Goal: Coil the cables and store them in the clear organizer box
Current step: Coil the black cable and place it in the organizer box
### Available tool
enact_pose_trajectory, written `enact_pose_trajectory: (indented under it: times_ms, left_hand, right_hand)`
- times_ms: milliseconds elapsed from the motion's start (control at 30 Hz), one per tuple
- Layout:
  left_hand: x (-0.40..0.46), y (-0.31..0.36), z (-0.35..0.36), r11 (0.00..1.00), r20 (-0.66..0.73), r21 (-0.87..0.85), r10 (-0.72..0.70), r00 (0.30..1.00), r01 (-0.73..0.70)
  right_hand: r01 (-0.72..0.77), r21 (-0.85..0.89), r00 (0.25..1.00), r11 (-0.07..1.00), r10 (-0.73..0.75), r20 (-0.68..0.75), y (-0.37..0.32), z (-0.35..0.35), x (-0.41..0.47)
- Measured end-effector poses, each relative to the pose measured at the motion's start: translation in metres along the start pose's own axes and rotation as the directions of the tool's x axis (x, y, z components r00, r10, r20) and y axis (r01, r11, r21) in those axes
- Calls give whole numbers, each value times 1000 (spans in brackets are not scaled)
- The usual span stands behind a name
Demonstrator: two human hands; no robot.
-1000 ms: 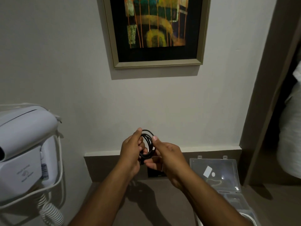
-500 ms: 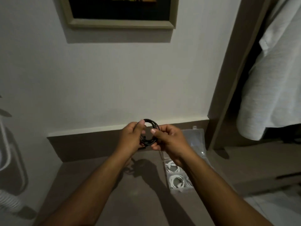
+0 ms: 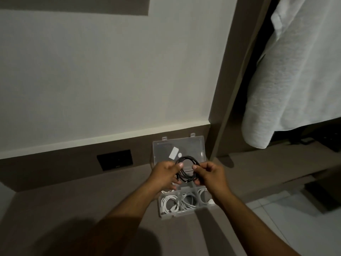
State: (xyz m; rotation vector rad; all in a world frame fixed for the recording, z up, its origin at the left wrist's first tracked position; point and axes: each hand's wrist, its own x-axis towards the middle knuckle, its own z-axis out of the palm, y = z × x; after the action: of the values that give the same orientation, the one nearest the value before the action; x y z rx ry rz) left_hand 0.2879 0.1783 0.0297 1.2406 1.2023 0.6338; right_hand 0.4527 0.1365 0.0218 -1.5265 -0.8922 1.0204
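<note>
Left hand (image 3: 164, 174) and right hand (image 3: 212, 175) both pinched on black cable coil (image 3: 187, 169) just above clear organizer box (image 3: 167, 216) on desk (image 3: 83, 204); keep loops tight, lower into free compartment beside white cables (image 3: 177, 201)

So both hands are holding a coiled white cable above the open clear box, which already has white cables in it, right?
Not quite: the coiled cable in the left hand and right hand is black, as the head view shows. The rest holds: the clear box is open, with white cables inside.
</note>
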Motion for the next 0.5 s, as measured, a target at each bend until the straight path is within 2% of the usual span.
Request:
enact_pose_trajectory:
  times_ms: [167, 233, 300, 400, 500]
  left_hand:
    - [34, -28, 11, 998, -206, 59, -26, 978, 39]
    - [43, -42, 14, 994, -271, 88, -37, 962, 63]
    - [53, -52, 18, 973, -322, 216, -10, 947, 84]
    - [63, -61, 24, 889, -328, 443, 41, 944, 116]
    - [71, -67, 29, 895, -318, 436, 52, 947, 98]
  right_hand:
    - [28, -81, 1000, 996, -29, -2, 34, 2, 30]
    - [65, -182, 998, 981, -63, 19, 50, 4, 38]
    - [126, -340, 992, 932, -113, 57, 64, 6, 47]
    - [174, -513, 985, 840, -144, 98, 77, 9, 55]
    - [199, -569, 980, 798, -174, 98, 83, 12, 62]
